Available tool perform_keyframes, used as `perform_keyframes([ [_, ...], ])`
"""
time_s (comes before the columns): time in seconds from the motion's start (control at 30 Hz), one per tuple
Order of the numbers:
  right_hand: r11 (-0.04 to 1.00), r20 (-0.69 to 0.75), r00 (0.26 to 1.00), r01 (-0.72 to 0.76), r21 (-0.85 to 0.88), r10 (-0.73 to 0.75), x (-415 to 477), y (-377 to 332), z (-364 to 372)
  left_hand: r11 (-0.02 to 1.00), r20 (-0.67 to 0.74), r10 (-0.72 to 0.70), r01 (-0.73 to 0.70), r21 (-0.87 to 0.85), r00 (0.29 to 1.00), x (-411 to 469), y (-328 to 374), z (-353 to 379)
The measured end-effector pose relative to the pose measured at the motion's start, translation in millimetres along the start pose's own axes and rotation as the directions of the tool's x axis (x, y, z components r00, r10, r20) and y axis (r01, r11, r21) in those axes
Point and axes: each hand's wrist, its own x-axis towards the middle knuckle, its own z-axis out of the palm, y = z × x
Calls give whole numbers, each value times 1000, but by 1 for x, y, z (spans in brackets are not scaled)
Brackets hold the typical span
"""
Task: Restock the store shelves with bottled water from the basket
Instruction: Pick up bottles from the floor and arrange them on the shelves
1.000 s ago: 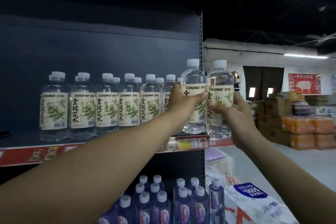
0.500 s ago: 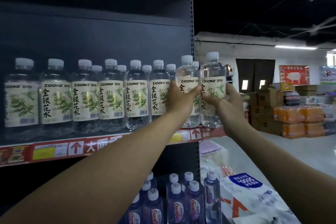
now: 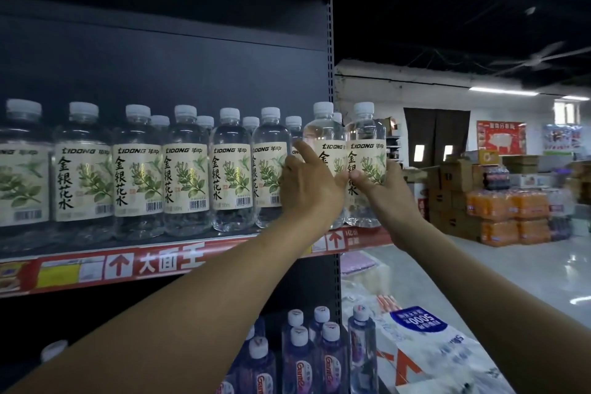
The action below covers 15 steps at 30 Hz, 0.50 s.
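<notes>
At the right end of the dark metal store shelf (image 3: pixel 224 235), two clear plastic water bottles with white caps and cream leaf-printed labels stand side by side, touching. The left hand (image 3: pixel 308 192) lies spread against the inner bottle (image 3: pixel 323 134), index finger straight and thumb on the label. The right hand (image 3: pixel 383 195) curls round the end bottle (image 3: pixel 366 134), thumb in front. Full, they should feel fairly heavy and firm. The smooth wall looks slippery, so the label band at mid-body seems the safer hold. The end bottle stands by the shelf's edge and could topple off.
</notes>
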Motion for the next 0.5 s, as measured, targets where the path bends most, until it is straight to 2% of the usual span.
perform_keyframes([
  [0.1,995,9,1000,13,-95,-12,2,3,-1,999,-39,1,1,32,999,0,2,-2],
  [0.23,984,19,1000,9,-179,-6,6,4,0,978,-114,74,-50,202,991,3,-4,-8],
  [0.37,971,-9,999,34,-238,-37,3,3,7,994,-120,102,-98,43,988,0,-11,0],
  [0.5,933,-54,997,32,-359,-55,1,6,12,967,-146,248,-237,89,958,4,-26,3],
])
